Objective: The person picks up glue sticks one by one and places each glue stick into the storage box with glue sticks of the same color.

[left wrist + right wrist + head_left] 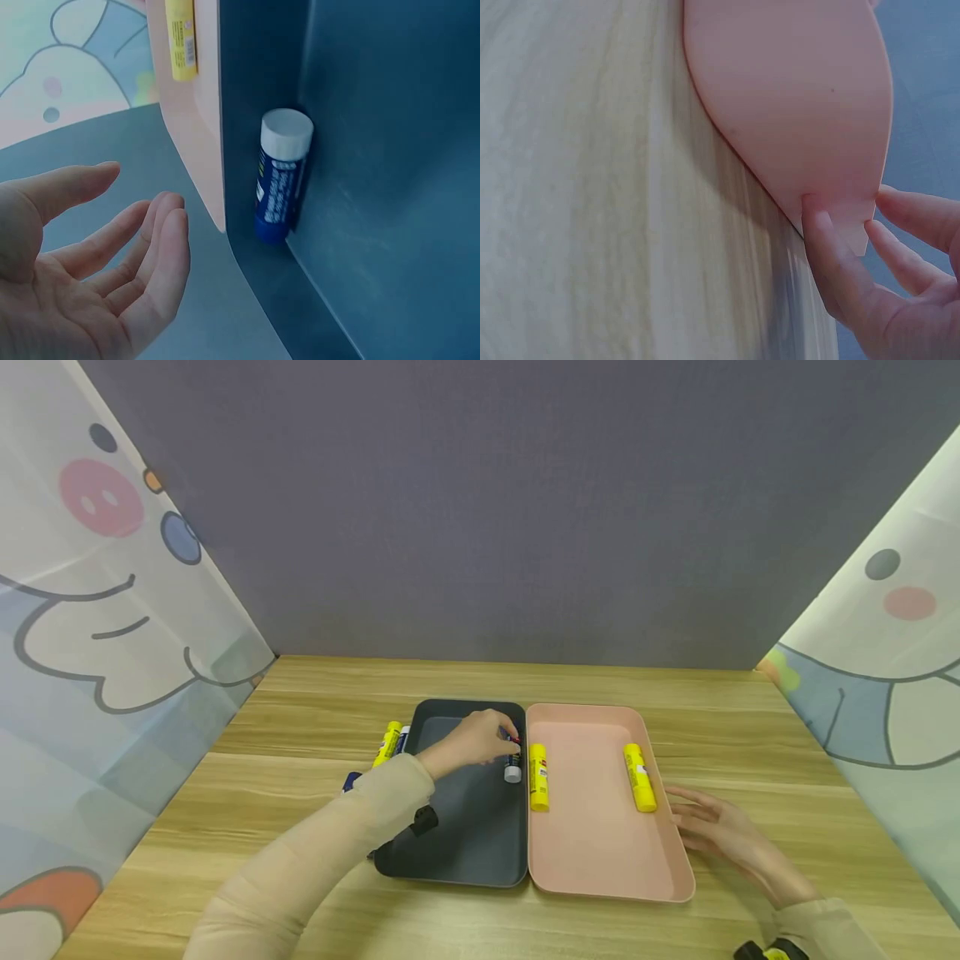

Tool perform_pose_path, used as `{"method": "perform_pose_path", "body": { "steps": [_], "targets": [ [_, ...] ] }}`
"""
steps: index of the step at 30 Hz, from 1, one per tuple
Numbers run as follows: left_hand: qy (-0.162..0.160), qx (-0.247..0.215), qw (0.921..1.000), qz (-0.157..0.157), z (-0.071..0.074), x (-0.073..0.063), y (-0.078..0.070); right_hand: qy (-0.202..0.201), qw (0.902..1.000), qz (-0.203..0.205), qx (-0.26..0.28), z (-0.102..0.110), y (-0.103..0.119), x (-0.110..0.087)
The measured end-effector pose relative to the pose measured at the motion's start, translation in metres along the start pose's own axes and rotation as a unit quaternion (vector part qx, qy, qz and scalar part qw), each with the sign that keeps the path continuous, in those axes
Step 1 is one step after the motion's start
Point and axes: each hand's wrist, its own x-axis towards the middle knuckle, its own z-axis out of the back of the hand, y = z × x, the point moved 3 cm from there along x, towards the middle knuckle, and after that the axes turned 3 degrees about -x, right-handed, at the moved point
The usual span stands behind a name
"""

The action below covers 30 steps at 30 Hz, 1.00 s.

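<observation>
My left hand [480, 741] is over the dark grey tray [480, 852], at the blue glue stick with a white cap [512, 768]. In the left wrist view that glue stick [281, 180] lies along the tray's side wall, and the loosely curved fingers of the left hand [112, 277] stand apart from it, holding nothing. Two yellow glue sticks are in the pink tray [585, 868]: one [538, 777] by its left wall, one [640, 777] by its right. My right hand [716, 831] touches the pink tray's outer right side with its fingertips, relaxed.
The two trays stand side by side on the wood-grain table [262, 760]. Left of the dark tray lie a yellow glue stick [387, 743] and a white-ended blue one [402, 739], partly hidden by the left arm. A grey panel [510, 527] rises behind the table.
</observation>
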Motion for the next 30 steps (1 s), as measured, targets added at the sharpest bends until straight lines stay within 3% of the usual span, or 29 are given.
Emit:
{"method": "perform_pose_path", "body": {
  "steps": [22, 30],
  "targets": [
    [-0.049, -0.017, 0.9983, 0.027, 0.031, -0.036, 0.041, -0.022, 0.9989, -0.02, -0.035, -0.001, 0.002, 0.0],
    [-0.052, -0.045, 0.997, 0.036, 0.04, -0.049, 0.055, -0.019, 0.9984, -0.024, -0.048, -0.002, 0.002, 0.0]
  ]
}}
